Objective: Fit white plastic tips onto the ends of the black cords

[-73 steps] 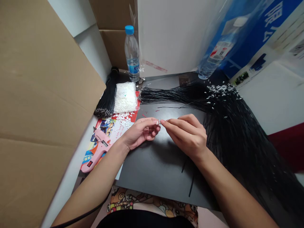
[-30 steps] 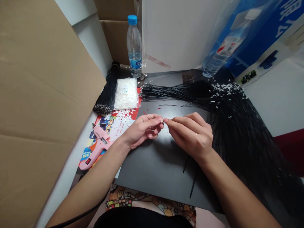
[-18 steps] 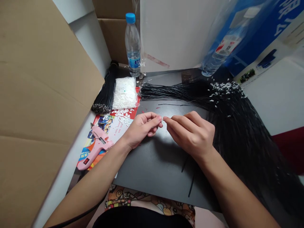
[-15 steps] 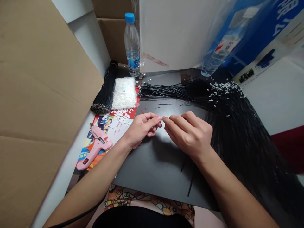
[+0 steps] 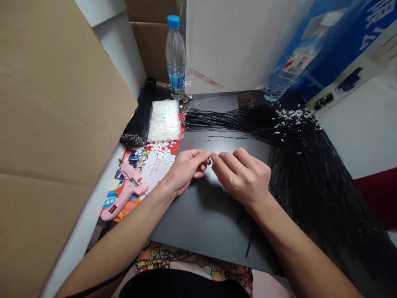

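Note:
My left hand and my right hand meet fingertip to fingertip above the middle of the dark grey table. Both are pinched closed. Whatever sits between the fingertips is too small and too covered to make out. Beyond them, a bundle of thin black wires lies across the table, with one loose wire nearer to my hands. Small white connector pieces are scattered past my left hand, below a clear bag of white pieces.
A pink glue gun rests on printed paper at left. Another wire bundle lies behind. A blue-capped bottle and a leaning bottle stand at the back. A large wire heap with white ends fills the right. Cardboard rises at left.
My right hand has shifted slightly left, and its fingertips have closed in on those of my left hand. The small pale bit seen between them is now mostly covered. The view has moved slightly.

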Motion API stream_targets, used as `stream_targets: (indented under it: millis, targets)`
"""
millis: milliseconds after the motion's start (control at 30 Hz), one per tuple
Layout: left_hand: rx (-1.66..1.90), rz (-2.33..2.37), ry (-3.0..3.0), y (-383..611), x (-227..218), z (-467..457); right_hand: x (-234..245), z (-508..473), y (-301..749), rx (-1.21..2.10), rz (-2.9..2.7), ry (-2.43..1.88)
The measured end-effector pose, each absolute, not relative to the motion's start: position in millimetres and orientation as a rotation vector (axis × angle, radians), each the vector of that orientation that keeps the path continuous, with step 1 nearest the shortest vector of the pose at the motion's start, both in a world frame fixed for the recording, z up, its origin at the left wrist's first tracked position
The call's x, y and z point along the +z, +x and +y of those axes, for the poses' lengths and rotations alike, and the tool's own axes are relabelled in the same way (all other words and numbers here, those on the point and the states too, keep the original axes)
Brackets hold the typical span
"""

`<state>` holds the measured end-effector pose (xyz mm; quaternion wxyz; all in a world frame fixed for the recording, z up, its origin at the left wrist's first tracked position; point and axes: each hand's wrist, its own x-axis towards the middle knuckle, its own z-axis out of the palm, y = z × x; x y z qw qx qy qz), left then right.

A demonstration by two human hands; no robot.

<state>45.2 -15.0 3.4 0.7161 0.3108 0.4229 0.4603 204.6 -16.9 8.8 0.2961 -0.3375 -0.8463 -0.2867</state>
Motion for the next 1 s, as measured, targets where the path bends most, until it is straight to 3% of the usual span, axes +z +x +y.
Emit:
stream_targets:
  millis: [400,500,700,1000]
  targets:
    - [1.046,0.957,0.642,48.0,2.5,-17.0,3.4,-17.2,200.3,-0.84,-2.239,-0.874]
    - [1.054,0.976,0.675,46.6,2.0,-17.1,0.9,-18.8,198.5,-0.641,-2.181,-0.988]
    - [1.067,1.04,0.814,46.5,0.9,-16.5,0.5,-21.9,200.8,0.112,-1.996,-1.207]
    - [1.043,1.05,0.962,47.3,-0.3,-17.7,1.5,-18.4,201.6,0.381,-1.896,-1.248]
